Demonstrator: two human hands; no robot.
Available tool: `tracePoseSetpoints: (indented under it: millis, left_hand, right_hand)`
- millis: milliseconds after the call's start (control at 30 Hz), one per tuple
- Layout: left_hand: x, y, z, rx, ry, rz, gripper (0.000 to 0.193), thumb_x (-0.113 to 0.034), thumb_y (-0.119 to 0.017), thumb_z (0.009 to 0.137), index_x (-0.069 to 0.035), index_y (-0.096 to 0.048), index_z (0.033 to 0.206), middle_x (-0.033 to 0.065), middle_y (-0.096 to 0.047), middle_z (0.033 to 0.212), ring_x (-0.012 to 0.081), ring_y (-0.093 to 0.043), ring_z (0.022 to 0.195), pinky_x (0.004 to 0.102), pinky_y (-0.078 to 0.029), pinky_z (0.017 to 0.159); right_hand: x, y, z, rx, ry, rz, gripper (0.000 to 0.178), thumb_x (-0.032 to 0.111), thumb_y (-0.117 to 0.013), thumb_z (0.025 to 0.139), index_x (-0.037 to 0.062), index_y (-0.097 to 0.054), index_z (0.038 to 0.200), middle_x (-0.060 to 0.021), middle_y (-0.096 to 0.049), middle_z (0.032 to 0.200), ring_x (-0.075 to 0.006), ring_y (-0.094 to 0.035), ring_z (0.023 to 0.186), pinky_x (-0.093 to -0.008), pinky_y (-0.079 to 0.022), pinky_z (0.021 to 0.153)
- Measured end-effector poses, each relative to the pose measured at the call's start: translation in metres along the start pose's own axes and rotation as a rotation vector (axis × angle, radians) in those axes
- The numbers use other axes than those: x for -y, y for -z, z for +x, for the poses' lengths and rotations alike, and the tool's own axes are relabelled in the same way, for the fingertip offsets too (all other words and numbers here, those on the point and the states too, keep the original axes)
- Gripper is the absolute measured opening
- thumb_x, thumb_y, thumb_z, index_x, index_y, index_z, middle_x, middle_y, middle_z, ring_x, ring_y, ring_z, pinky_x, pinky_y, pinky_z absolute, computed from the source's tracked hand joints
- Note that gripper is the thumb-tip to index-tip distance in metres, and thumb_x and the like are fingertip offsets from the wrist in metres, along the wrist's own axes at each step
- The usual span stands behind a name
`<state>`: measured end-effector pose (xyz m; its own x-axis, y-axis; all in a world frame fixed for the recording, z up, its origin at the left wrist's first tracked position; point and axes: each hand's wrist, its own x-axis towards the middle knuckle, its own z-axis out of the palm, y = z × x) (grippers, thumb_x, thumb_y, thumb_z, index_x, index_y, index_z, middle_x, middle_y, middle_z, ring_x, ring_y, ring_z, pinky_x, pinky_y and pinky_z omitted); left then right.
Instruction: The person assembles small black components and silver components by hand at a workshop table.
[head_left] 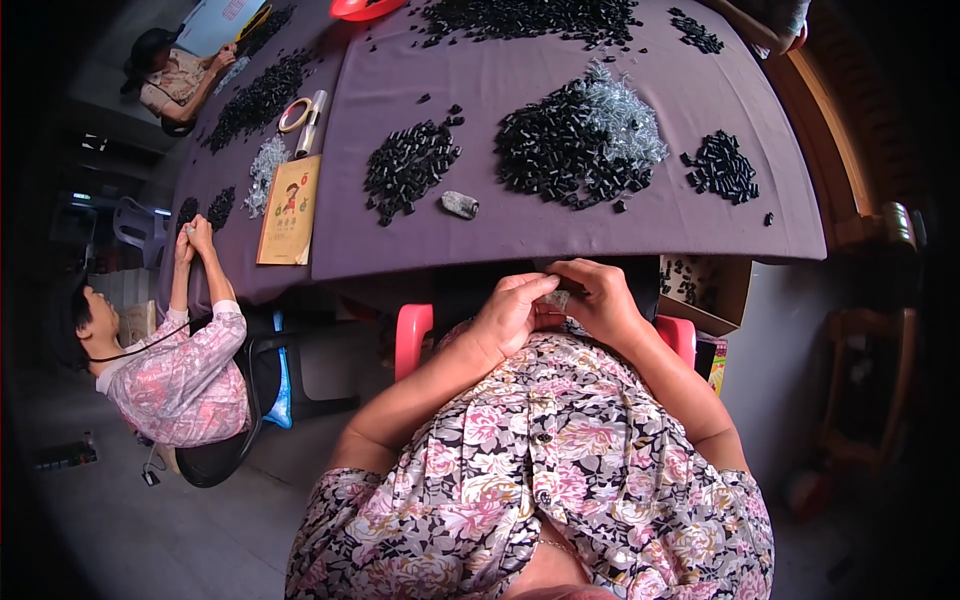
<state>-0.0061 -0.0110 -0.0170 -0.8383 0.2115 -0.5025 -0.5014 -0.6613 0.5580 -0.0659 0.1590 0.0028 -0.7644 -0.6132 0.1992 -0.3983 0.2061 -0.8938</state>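
Note:
Just below the table's front edge, my left hand (515, 314) and my right hand (600, 297) meet over my lap. The fingers of both are bent and pinched close together. Whatever lies between them is too small and too covered to name. Ahead on the purple cloth (400, 245) is a large heap of small black plastic pieces (545, 150). Small clear plastic pieces (622, 118) overlap its right side. Smaller black heaps flank it, a left heap (410, 168) and a right heap (724, 168). A whitish, dark-smudged lump (460, 205) rests near the front edge.
A cardboard box (741, 297) stands under the table by my right side. Leftward lie a yellow-brown notebook (290, 215), a tape roll (295, 115) and more clear pieces (266, 172). Co-workers sit at left; another person's arm (755, 30) shows far right. My chair's arms are red (412, 342).

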Motion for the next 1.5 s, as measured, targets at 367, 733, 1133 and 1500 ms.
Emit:
tracePoseSetpoints:
  millis: [367, 733, 1133, 1500]
  left_hand:
    - [0.004, 0.004, 0.001, -0.047, -0.024, 0.129, 0.016, -0.016, -0.059, 0.097, -0.002, -0.065, 0.100, 0.0095, -0.067, 0.092, 0.0204, -0.068, 0.079, 0.0375, -0.059, 0.074]
    - [0.005, 0.001, 0.002, -0.041, -0.088, 0.173, 0.018, -0.018, -0.058, 0.098, -0.002, -0.066, 0.100, 0.0087, -0.068, 0.093, 0.0191, -0.069, 0.080, 0.0358, -0.060, 0.072]
    - [0.006, -0.006, 0.000, -0.055, -0.114, 0.184, 0.016, -0.015, -0.055, 0.098, -0.003, -0.065, 0.100, 0.0074, -0.067, 0.091, 0.0180, -0.068, 0.081, 0.0351, -0.060, 0.071]
    - [-0.012, -0.028, -0.020, 0.014, -0.183, 0.088, 0.026, -0.020, -0.052, 0.101, 0.000, -0.065, 0.111, 0.0065, -0.068, 0.103, 0.0142, -0.067, 0.086, 0.0311, -0.057, 0.078]
  right_hand:
    - [0.003, 0.004, 0.000, 0.064, 0.017, -0.059, 0.042, -0.006, -0.066, 0.068, -0.0028, -0.067, 0.110, -0.0185, -0.068, 0.098, -0.0355, -0.068, 0.087, -0.0359, -0.055, 0.075]
    - [0.003, 0.002, 0.002, 0.075, -0.007, -0.068, 0.046, -0.003, -0.068, 0.068, -0.0035, -0.066, 0.114, -0.0211, -0.068, 0.104, -0.0381, -0.067, 0.095, -0.0382, -0.054, 0.083]
    - [0.003, 0.003, -0.004, 0.021, -0.015, -0.076, 0.044, -0.002, -0.069, 0.069, -0.0036, -0.066, 0.113, -0.0210, -0.068, 0.107, -0.0363, -0.068, 0.096, -0.0377, -0.055, 0.083]
    - [0.016, 0.008, 0.002, -0.017, -0.032, 0.038, 0.043, -0.007, -0.066, 0.071, -0.0006, -0.067, 0.114, -0.0166, -0.069, 0.098, -0.0284, -0.070, 0.087, -0.0319, -0.055, 0.076]
